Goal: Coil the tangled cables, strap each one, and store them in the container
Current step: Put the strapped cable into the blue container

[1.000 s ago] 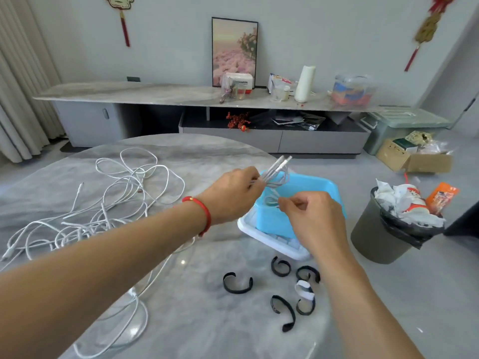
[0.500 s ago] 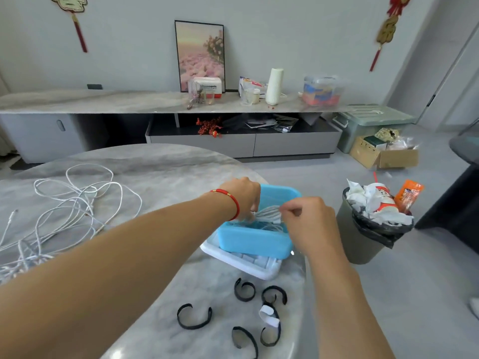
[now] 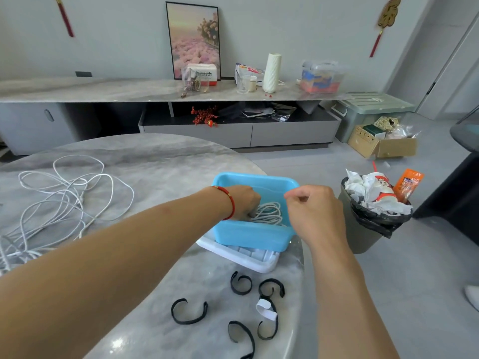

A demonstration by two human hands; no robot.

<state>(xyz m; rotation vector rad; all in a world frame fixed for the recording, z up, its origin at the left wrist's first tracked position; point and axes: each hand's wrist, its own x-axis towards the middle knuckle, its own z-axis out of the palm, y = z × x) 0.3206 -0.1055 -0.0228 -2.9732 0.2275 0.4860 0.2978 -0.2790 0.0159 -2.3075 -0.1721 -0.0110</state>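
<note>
At the far left of the round marble table point(image 3: 160, 161) lies a tangle of white cables point(image 3: 59, 203), loose loops spread flat on the surface and running off the left edge of the view.

Moving right, the left forearm reaches across the table, a red cord bracelet point(image 3: 229, 203) around its wrist. The left hand point(image 3: 242, 202) is down inside the blue container point(image 3: 251, 238), its fingers curled at the left end of a coiled white cable point(image 3: 268, 213) that rests in the bottom of the container; the fingertips are hidden behind the knuckles, so the grip looks closed on the coil's end, though the exact pinch cannot be seen. The container sits on a white lid or tray point(image 3: 241, 257) (only its front edge shows beneath the blue wall) near the table's right edge.

In front of the container, closer to the camera, several black straps point(image 3: 189, 310) lie curled on the table, one with a white piece attached point(image 3: 267, 309).

The right hand point(image 3: 315, 211) hovers above the container's right rim, fingers curled into a loose fist holding nothing, apart from the coil.

Right of the table, on the floor, stands a dark bin point(image 3: 363, 234) lined with a black bag and heaped with crumpled paper and wrappers.
</note>
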